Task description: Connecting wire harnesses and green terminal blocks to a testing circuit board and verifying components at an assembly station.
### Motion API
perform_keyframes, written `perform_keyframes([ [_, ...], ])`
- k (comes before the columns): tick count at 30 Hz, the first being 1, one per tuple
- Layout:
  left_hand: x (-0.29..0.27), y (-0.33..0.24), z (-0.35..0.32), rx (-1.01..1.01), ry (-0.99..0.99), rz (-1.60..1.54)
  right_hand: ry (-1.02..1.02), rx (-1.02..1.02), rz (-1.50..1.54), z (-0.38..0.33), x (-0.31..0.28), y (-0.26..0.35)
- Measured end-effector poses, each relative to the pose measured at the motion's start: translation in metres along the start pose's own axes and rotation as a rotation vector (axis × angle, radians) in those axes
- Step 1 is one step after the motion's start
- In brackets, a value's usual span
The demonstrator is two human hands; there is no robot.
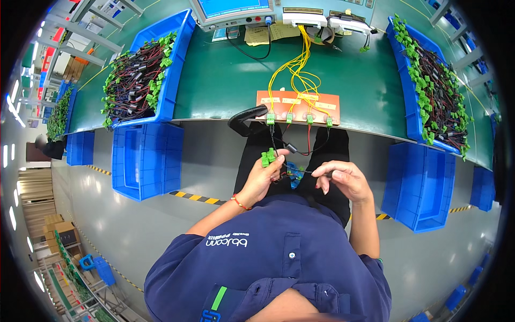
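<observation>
My left hand (260, 180) is closed around several green plug connectors (268, 157) with thin dark wires, held in front of my lap. My right hand (346, 180) has its fingers bent, and a thin black wire (303, 170) runs between it and my left hand. Beyond them, an orange-brown test board (298, 102) lies at the table's near edge, with green connectors (310, 120) along its front side. Red and black leads hang from these connectors, and a small black cylinder (291, 148) sits on one lead just above my left hand.
Yellow wires (303, 59) link the board to a tester (233, 12) at the back of the green table (220, 80). Blue bins full of wired green connectors stand left (170, 91) and right (410, 107). Blue crates (145, 161) are below the table. A black strap-like object (241, 119) overhangs the edge.
</observation>
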State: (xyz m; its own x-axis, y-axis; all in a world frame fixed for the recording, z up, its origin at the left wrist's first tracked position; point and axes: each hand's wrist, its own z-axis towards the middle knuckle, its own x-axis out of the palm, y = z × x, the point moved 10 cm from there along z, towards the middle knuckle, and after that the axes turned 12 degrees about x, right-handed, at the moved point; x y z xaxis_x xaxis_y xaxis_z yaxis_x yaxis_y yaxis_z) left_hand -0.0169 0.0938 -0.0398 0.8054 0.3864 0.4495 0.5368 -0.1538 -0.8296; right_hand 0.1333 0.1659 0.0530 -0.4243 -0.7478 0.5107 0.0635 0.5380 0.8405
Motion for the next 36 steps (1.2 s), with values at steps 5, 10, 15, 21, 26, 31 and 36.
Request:
perform_keyframes([
  [5, -0.03, -0.042, 0.007, 0.325, -0.223, -0.145, 0.105, -0.096, 0.142, 0.009, 0.016, 0.006],
  [10, -0.021, -0.061, 0.031, 0.458, -0.275, -0.111, 0.111, -0.091, 0.135, 0.024, 0.032, 0.015],
  [15, 0.015, -0.075, 0.04, 0.408, 0.02, 0.023, 0.115, -0.184, 0.138, -0.008, 0.022, 0.032],
  [21, 0.039, -0.055, 0.037, 0.04, 0.042, -0.234, -0.056, -0.07, -0.176, -0.034, -0.016, 0.033],
  [26, 0.044, -0.037, 0.049, 0.014, 0.104, -0.298, -0.512, -0.001, -0.303, 0.01, -0.051, -0.002],
  [31, 0.053, -0.037, 0.022, 0.01, 0.126, -0.167, -0.375, 0.087, 0.159, 0.051, -0.028, -0.025],
  [36, 0.061, -0.033, -0.004, 0.006, 0.225, -0.309, -0.216, 0.172, 0.168, 0.026, -0.015, -0.027],
])
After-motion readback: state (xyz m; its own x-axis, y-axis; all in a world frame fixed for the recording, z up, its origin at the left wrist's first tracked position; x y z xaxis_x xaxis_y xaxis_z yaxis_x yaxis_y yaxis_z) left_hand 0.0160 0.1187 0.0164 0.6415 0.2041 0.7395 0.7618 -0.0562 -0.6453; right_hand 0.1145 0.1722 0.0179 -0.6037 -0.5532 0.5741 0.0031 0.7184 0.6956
